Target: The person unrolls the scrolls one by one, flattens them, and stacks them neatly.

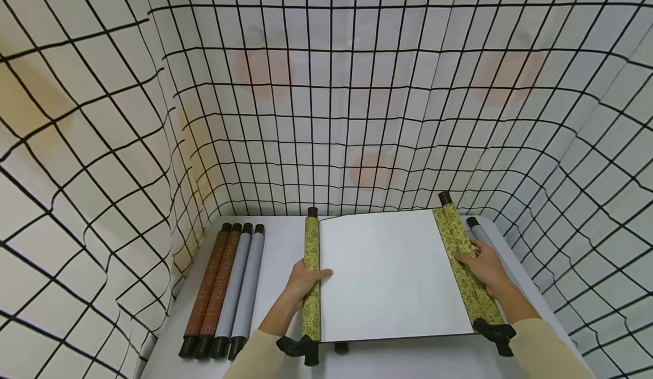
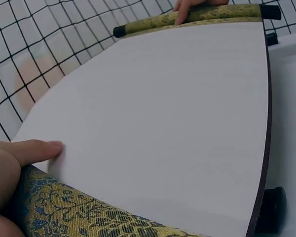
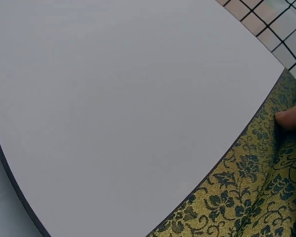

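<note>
Unrolled scroll is front & ctr, white sheet facing up, looks held just above the table. L hand grips the L roller, thumb lying over onto the sheet; R hand grips the R roller, thumb on the flowered cloth, fingers mostly behind.

Risks, my read: uneven pull btwn the hands could crease or tear the paper, or make it roll crooked. If a grip slips, that end might drop or spring back into a curl. R roller is right by a blue-grey roll, so a low swing could knock it.

Counts: 1 scroll, 2 rollers, 2 hands, 2 cream sleeves. L side of table: 4 rolled up side by side, i.e. 2 red-brown rolls & 2 pale grey rolls, all w/ dark ends. R side: 1 blue-grey. Below the sheet's near edge 1 dark knob pokes out, prob. another roll's, but the sheet hides the rest, can't say for sure. Black net all round.
</note>
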A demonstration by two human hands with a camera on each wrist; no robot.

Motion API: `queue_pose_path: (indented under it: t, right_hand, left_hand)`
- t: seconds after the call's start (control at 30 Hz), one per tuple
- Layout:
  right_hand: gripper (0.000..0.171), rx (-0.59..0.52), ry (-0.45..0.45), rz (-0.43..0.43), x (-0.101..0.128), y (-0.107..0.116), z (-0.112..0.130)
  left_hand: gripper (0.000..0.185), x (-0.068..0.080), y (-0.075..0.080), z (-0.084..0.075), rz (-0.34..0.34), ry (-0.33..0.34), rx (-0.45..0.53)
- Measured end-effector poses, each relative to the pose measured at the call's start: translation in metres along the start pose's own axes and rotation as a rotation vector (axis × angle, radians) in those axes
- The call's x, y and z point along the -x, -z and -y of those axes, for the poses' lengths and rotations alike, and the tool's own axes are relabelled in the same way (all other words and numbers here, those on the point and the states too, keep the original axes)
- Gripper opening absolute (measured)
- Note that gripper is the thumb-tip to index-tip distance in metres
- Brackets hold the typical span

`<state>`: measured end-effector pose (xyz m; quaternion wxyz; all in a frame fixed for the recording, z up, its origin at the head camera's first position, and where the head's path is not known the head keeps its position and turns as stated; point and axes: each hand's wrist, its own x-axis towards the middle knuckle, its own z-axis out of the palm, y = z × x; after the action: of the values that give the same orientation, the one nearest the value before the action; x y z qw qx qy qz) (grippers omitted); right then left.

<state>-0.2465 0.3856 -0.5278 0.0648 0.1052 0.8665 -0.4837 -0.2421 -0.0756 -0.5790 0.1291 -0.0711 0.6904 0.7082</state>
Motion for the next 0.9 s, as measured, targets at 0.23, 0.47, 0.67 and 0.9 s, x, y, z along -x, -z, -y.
queue_pose_path:
  t: [0.23, 0.47, 0.67, 0.9]
  right_hand:
    - [0.1, 0.016, 0.017, 0.001, 0.0, 0.005, -0.006]
    - [0.102, 0.004, 0.003, 0.005, -0.002, 0.006, -0.009]
    - [0.1, 0.015, 0.002, -0.005, -0.001, 0.007, -0.011]
    - [0.102, 0.021, 0.003, -0.003, -0.001, 0.007, -0.012]
  left_hand:
    - [0.055, 0.001, 0.002, 0.0, -0.03, 0.019, -0.017]
    - [0.052, 0.001, 0.004, 0.002, -0.022, 0.017, 0.001]
    - [0.066, 0.0, 0.005, 0.003, -0.068, 0.009, -0.047]
    - [0.076, 0.0, 0.006, 0.007, -0.145, 0.023, -0.063]
